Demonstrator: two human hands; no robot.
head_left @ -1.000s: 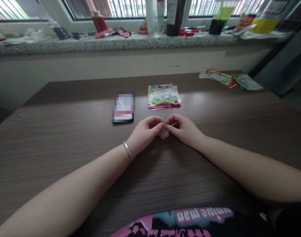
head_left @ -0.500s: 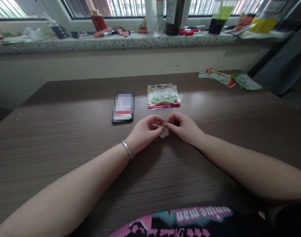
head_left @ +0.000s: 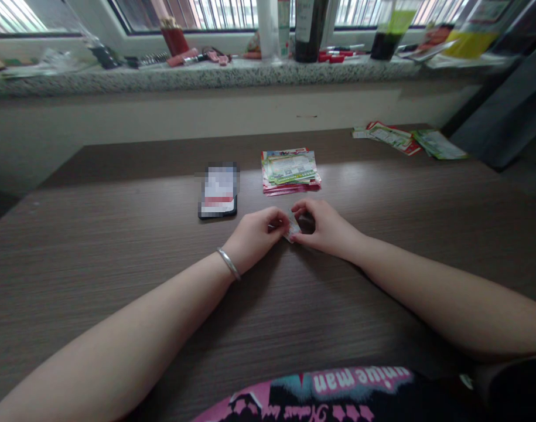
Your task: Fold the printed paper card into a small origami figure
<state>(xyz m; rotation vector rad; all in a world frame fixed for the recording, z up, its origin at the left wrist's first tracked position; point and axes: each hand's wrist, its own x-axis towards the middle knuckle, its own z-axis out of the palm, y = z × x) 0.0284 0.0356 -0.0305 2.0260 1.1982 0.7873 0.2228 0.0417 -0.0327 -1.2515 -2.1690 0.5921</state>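
Observation:
A small, pale piece of printed paper [head_left: 293, 227] is held between my two hands just above the table, in the middle of the head view. My left hand [head_left: 264, 228], with a silver bangle at its wrist, pinches the paper's left side between thumb and fingers. On the other side, my right hand [head_left: 323, 225] is curved, its fingertips at the upper edge and its thumb at the lower right edge. The fingers partly cover the paper, and its print is too small to read.
A stack of green and red printed packets [head_left: 291, 170] lies beyond my hands. Left of it is a dark phone-like object [head_left: 218, 193], its face blurred out. More packets [head_left: 395, 139] lie at the table's far right. Bottles, pens and a red container [head_left: 174, 38] line the stone windowsill [head_left: 232, 73].
The paper has turned and looks flatter between my hands. My right thumb and fingers have spread from a close pinch to its upper and lower edges.

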